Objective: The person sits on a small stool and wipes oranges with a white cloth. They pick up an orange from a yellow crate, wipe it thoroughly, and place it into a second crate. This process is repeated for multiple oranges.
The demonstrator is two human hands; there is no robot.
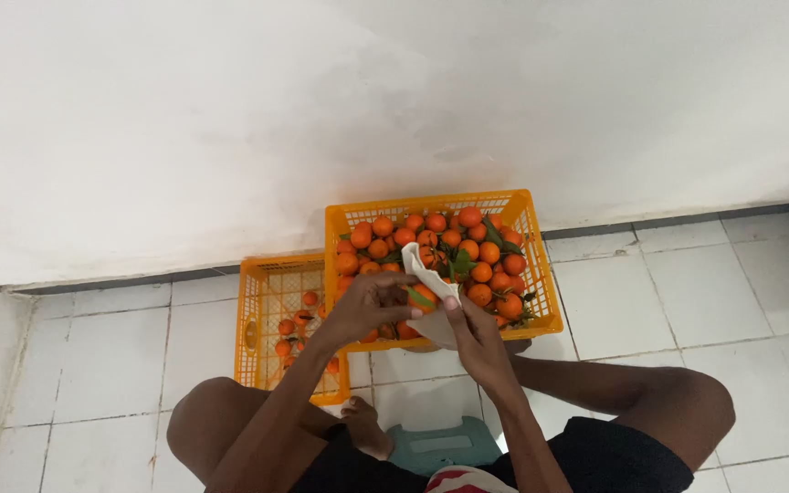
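1. The left hand is reached forward over the near rim of the full orange crate, fingers curled around an orange.
2. The right hand is closed on a white cloth wrapped about that orange.
3. The cloth's long axis is seen running from upper left to lower right.
4. A second, nearly empty crate is seen on the floor just to the left.
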